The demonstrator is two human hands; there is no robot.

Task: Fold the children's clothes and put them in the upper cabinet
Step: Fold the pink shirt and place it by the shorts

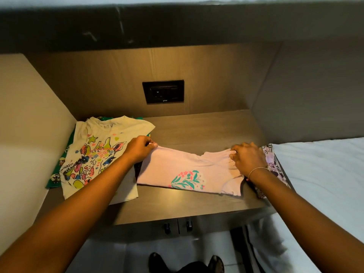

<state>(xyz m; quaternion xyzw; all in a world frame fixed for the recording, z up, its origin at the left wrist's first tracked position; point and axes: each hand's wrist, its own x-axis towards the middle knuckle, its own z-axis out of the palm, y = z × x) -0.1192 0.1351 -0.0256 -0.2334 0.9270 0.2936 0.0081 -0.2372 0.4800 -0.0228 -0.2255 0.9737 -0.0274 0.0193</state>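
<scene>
Partly hidden: green printed garment (57, 174) under the cream giraffe-print T-shirt (92, 154), only its edges showing at left and behind the collar. Dark item (137, 168) beneath the left forearm, identity unclear. Lilac printed garment (273, 164) mostly covered by the right wrist, cut off at the worktop (197, 131) edge. Lying flat mid-worktop: pink T-shirt (177, 168) with teal-and-pink flower print. Left hand (138, 147) pinching its far left corner; right hand (248, 158) gripping fabric at its right end, thin bracelet (256, 170) on wrist. Black socket plate (163, 91) on wood-grain back panel. Dark overhang above. White bed (319, 174) at right, touching the worktop side. Two cabinet door handles (178, 226) below.
</scene>
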